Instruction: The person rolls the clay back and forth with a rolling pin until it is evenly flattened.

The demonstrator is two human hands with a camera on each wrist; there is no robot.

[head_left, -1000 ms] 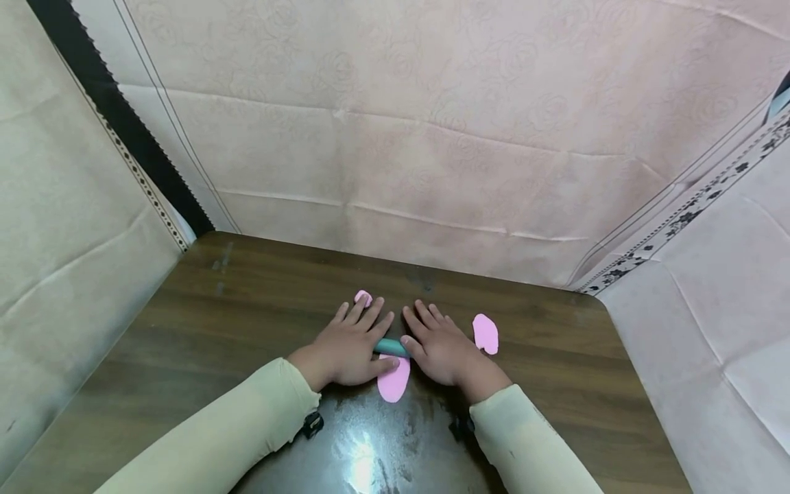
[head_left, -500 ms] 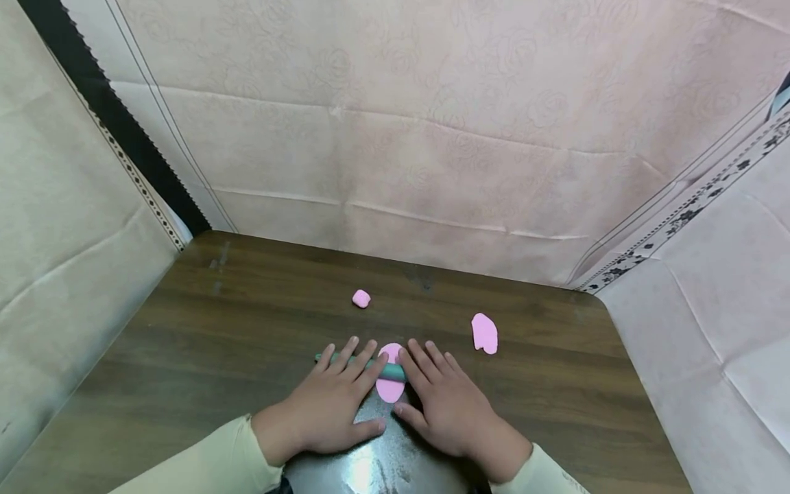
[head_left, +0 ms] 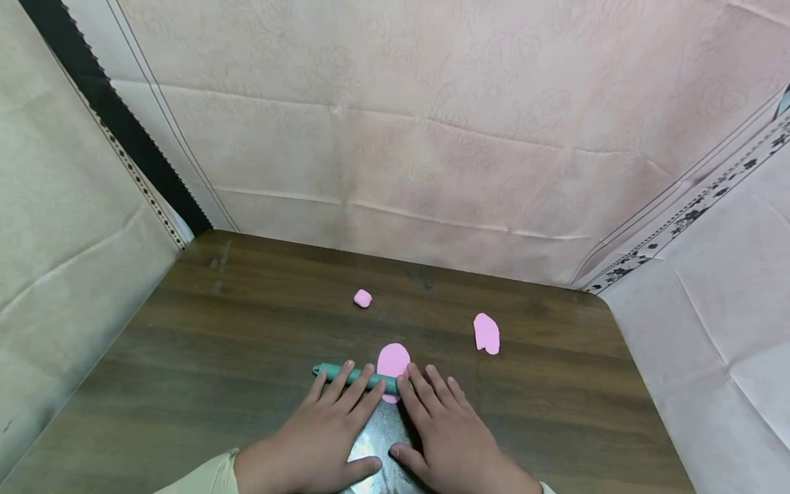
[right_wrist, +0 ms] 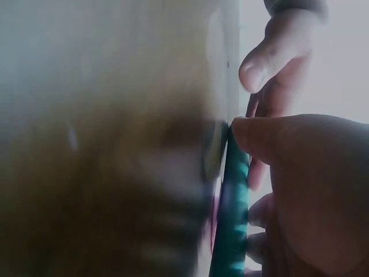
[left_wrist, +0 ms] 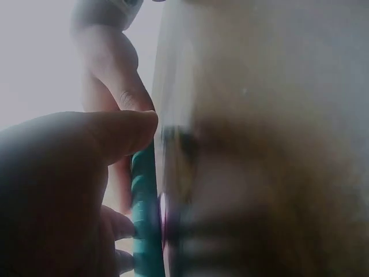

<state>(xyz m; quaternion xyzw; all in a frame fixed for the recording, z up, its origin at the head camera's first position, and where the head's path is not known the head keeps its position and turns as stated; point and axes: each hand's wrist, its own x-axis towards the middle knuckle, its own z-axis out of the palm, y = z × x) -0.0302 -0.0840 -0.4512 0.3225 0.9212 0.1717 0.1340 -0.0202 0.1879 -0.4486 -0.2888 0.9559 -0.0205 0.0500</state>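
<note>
A slim green rolling pin [head_left: 391,385] lies across a flat, rounded piece of pink clay [head_left: 393,358] on the table, covering its near part. My left hand [head_left: 324,436] rests its straight fingertips on the left stretch of the pin, whose pointed left end pokes out beyond them. From the other side my right hand [head_left: 447,432] presses the pin with spread fingers, hiding its right end. In the left wrist view the pin [left_wrist: 149,231] stands along the fingers, and the right wrist view shows the pin [right_wrist: 233,208] beside the thumb.
Farther back on the wooden table [head_left: 259,302] sits a small pink lump [head_left: 362,298]. To the right lies another flat pink piece [head_left: 487,334] with a notched lower edge. Pale cloth [head_left: 401,137] hangs behind the table and along both sides.
Both hands have drawn back toward the body, rolling the pin from the clay's far edge to its near part. More of the clay's far side shows; the other pink pieces stay put.
</note>
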